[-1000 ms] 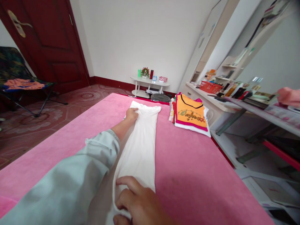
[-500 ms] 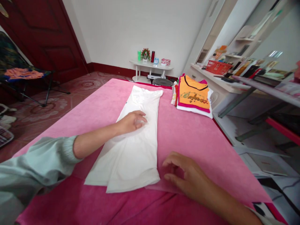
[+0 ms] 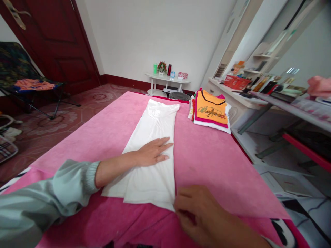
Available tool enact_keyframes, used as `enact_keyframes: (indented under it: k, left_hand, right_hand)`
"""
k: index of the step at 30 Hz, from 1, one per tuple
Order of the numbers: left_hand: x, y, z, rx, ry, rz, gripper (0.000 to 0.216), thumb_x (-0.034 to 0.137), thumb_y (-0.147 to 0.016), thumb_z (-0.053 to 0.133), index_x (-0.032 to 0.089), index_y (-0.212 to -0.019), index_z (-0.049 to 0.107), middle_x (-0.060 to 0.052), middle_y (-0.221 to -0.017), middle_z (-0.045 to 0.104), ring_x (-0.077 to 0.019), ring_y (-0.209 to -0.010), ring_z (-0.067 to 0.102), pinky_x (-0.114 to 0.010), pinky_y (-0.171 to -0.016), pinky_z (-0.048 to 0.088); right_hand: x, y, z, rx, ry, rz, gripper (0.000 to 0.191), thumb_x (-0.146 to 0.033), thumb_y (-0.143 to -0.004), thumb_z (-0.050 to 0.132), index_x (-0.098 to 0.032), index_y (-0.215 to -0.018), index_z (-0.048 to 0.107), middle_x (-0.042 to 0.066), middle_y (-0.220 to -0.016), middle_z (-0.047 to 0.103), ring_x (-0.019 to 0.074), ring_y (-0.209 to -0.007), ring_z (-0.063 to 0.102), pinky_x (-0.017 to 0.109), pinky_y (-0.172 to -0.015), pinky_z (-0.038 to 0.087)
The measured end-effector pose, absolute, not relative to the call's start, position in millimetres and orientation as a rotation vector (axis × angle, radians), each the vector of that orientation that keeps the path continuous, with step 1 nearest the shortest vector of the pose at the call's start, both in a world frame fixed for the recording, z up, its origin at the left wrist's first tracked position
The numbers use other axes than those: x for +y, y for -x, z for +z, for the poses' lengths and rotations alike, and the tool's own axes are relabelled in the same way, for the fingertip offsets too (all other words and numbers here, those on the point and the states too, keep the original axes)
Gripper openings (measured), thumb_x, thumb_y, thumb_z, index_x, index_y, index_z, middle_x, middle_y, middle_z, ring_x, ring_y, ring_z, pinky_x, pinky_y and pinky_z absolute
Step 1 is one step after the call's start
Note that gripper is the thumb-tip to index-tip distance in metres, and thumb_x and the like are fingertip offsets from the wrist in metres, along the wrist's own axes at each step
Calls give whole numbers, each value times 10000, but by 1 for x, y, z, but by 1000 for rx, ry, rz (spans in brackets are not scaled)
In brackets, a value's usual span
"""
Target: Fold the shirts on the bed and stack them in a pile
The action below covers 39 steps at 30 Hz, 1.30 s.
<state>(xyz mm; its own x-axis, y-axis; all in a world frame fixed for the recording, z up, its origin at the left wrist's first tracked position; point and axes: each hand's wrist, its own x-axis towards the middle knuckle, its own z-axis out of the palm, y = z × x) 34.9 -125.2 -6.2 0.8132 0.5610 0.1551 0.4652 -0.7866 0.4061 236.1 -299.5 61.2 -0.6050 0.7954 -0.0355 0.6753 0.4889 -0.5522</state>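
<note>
One right hand (image 3: 200, 210), curled, grip indeterminate, at the near right corner of one white garment (image 3: 159, 128) on one pink cover (image 3: 207, 165); one left hand (image 3: 153, 151), spread flat on the garment; one clothes stack (image 3: 212, 110); one table (image 3: 165, 79).

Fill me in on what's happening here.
A person's left hand is spread flat on a white garment that lies lengthwise on a pink cover, folded into a long strip. The right hand is at the strip's near right corner, though its grip is unclear. Farther off to the right sits a stack of folded clothes.
</note>
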Motion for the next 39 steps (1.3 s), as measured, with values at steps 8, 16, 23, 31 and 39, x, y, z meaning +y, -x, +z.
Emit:
enact_keyframes:
  k: [8, 16, 23, 31, 39]
  left_hand:
    - [-118, -9, -8, 943, -2728, 286, 698, 602, -906, 335, 268, -1492, 157, -76, -1568, 38, -252, -1438, 70, -420, -1157, 118]
    - [-52, 12, -17, 1375, -2646, 475, 545, 496, -917, 382, 173, -1346, 473, -123, -1463, 388, -259, -1350, 352, -416, -1107, 288]
    - [2, -30, -5, 1522, -2552, 740, 423, 306, -912, 410, 200, -1309, 508, -68, -1417, 455, -192, -1288, 432, -307, -1099, 317]
    - [108, -28, 10, 2213, -1817, 671, 576, 571, -877, 361, 143, -1211, 553, -192, -1164, 628, -312, -1098, 592, -408, -844, 488]
    - [152, -39, 12, 2238, -1755, 475, 545, 463, -610, 733, 195, -1073, 633, -126, -1153, 654, -292, -1062, 615, -330, -808, 496]
  right_hand:
    - [-229, -247, 67, -2259, 1346, 670, 145, -220, -842, 520, -198, -839, 663, 24, -836, 670, 151, -773, 603, 254, -707, 429]
    - [-110, -217, 26, -2306, 1398, 366, 562, -284, -881, 479, -87, -1399, 381, 176, -1461, 364, 248, -1345, 349, 415, -1109, 268]
    - [-70, -196, -13, -2356, 1631, 176, 538, -351, -943, 349, -141, -1438, 337, 101, -1535, 218, 233, -1423, 154, 478, -1144, 125]
    - [-72, -199, -19, -2289, 1623, 168, 535, -373, -935, 374, -198, -1438, 340, 51, -1536, 231, 194, -1421, 169, 440, -1154, 129]
    - [-72, -200, -18, -2232, 1592, 223, 524, -361, -923, 404, -205, -1422, 370, 45, -1528, 255, 196, -1418, 180, 440, -1156, 129]
